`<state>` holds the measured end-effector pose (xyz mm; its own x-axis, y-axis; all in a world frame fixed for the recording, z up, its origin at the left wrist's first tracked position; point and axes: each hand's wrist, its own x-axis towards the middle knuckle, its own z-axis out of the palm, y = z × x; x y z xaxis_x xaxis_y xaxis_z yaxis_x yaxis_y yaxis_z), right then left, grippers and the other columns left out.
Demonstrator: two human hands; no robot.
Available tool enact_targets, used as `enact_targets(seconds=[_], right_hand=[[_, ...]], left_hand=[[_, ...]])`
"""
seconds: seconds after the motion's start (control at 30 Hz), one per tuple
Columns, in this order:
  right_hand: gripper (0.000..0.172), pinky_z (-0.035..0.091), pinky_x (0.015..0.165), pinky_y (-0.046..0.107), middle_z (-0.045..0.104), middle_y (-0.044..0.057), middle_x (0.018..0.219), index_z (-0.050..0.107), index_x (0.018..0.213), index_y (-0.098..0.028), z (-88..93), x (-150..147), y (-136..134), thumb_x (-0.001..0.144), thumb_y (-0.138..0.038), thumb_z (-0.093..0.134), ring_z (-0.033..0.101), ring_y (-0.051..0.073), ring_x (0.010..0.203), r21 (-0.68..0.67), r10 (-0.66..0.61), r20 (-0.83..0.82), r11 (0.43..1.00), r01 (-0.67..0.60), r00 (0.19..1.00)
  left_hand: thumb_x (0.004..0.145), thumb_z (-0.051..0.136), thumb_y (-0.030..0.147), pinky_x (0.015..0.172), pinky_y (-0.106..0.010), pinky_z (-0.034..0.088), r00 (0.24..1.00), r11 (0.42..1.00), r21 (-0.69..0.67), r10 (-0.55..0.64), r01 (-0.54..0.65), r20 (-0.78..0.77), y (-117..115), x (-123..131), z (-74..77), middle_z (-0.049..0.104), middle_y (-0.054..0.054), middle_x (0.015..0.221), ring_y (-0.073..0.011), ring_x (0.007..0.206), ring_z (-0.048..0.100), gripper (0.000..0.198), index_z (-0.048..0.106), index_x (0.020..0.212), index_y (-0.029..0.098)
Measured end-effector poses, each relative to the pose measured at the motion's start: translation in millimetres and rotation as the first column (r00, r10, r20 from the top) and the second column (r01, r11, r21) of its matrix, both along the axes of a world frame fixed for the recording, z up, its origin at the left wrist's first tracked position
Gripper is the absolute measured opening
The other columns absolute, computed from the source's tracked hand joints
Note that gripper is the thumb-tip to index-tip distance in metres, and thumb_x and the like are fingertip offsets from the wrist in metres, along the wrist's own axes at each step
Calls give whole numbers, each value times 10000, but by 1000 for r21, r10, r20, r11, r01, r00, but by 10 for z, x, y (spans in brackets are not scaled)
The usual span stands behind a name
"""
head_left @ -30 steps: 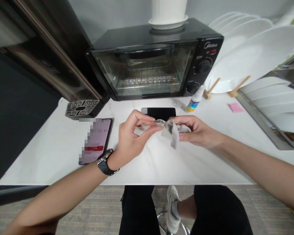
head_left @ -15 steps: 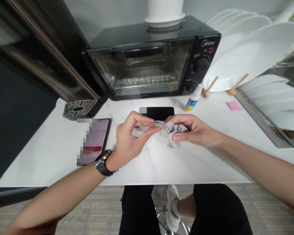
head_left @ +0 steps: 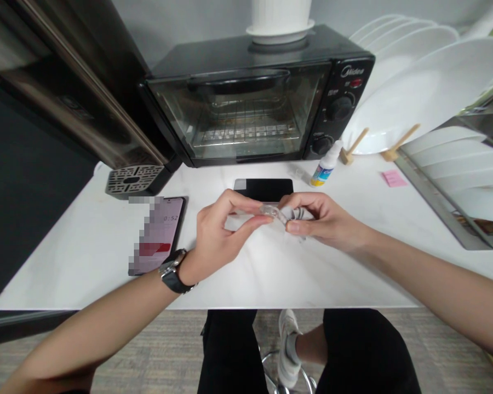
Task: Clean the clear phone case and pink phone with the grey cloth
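My curved transparent piece is colourless, my crumpled cloth pale grey, my wristwatch strap black; the smooth white tabletop is faintly grey-veined, the slim white bottle labelled blue and yellow.

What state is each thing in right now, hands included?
Left hand: pinching clear curved piece
Right hand: gripping cloth
Clear curved piece: held above the counter
Cloth: crumpled
Phone: face up, screen lit
Black flat item: lying flat
Toaster oven: door shut; power unclear
Spray bottle: upright
Pink note: lying on counter
Large plates: on edge
White pot: upright on oven
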<state>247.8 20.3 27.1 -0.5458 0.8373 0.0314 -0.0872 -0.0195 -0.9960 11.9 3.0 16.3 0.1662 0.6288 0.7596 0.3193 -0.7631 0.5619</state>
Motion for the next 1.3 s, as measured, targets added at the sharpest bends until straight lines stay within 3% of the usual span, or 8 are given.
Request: enact_targets(seconds=[0.17, 0.4, 0.5, 0.63, 0.8, 1.07, 1.2, 1.3], right_hand=[[228, 545, 625, 366, 724, 13, 876, 832, 866, -337, -17, 32, 49, 691, -349, 977, 628, 232, 718, -35, 34, -37, 999, -36, 999], [561, 321, 509, 337, 499, -12, 638, 597, 583, -287, -43, -45, -17, 660, -702, 966, 386, 189, 584, 14, 26, 54, 1000, -27, 998], [515, 414, 543, 364, 572, 6, 654, 680, 634, -298, -39, -40, -34, 785, -755, 863, 495, 204, 587, 60, -38, 56, 998, 34, 998], [456, 619, 720, 419, 795, 23, 825, 815, 845, -352, 72, 17, -20, 946, -746, 608, 782, 276, 810, -49, -10, -6, 999, 10, 1000], [352, 658, 837, 451, 869, -34, 1186, 861, 1073, -498, 140, 67, 52, 786, -652, 729, 796, 335, 1209, 42, 80, 4, 996, -80, 997], [195, 605, 638, 396, 794, 14, 835, 800, 817, -367, 40, 21, 45, 792, -550, 859, 754, 239, 758, 202, -23, 123, 979, -2, 992], [260, 538, 634, 423, 721, 38, 775, 751, 776, -348, -22, 18, 29, 844, -586, 829, 681, 233, 707, 227, 49, 77, 972, -66, 996], [217, 509, 634, 431, 725, 43, 811, 770, 835, -359, -43, 45, 46, 884, -568, 808, 668, 236, 726, 180, 114, 41, 976, -120, 993]], left_hand=[[909, 880, 252, 594, -376, 686, 1000, 1000, 6, -13, 13, 11, 29, 0, -13, 840, 19, 879, -234, 707, 806, 272, 788, 1127, 386], [909, 879, 209, 614, -373, 687, 960, 978, 34, -195, 206, -200, -35, -9, 98, 869, 2, 914, -244, 699, 817, 206, 772, 1041, 325], [924, 878, 233, 642, -355, 693, 969, 987, 47, -144, 157, -202, -38, -9, 92, 871, 6, 923, -229, 707, 819, 159, 768, 1020, 297], [933, 891, 254, 692, -308, 700, 994, 998, 55, -23, 29, -109, -18, 2, 66, 865, -6, 937, -196, 754, 827, 161, 765, 1031, 228], [910, 915, 262, 674, -297, 694, 997, 997, 69, 42, -38, -68, -11, -8, 36, 853, 8, 900, -186, 748, 817, 213, 766, 1061, 269], [911, 913, 233, 697, -285, 658, 985, 991, 114, -52, 72, -164, -30, -20, 52, 855, -19, 912, -182, 766, 820, 234, 724, 1047, 211], [951, 865, 235, 657, -298, 652, 961, 977, 137, -126, 163, -247, -14, -15, 74, 859, -20, 908, -188, 721, 808, 150, 739, 1032, 231], [951, 871, 287, 632, -308, 662, 981, 988, 115, -78, 99, -175, -9, -13, 56, 854, 9, 897, -192, 710, 807, 147, 757, 1042, 271]])
